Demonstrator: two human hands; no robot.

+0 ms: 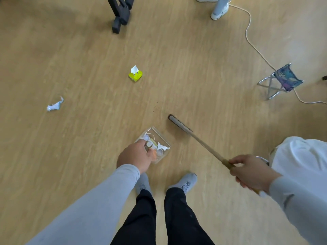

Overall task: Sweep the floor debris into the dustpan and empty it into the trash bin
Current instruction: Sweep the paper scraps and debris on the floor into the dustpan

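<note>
My left hand (136, 157) grips the handle of a clear plastic dustpan (160, 138), held low over the wooden floor in front of my feet. White scraps (163, 147) lie inside it. My right hand (251, 171) is closed around the wooden handle of a broom (203, 145), whose dark head (177, 122) rests on the floor just right of the dustpan. Fine brown crumbs (156, 106) are scattered beyond the broom head. A crumpled white-and-blue paper (54, 106) lies far left. At my right side stands a bin lined with a white bag (300, 156).
A yellow tissue pack (135, 75) stands on the floor ahead. A black stand leg (120, 15) is at the top. Another person's white shoes (219, 11) are at top right. A white cable (254, 46) runs to a small folding stool (281, 81).
</note>
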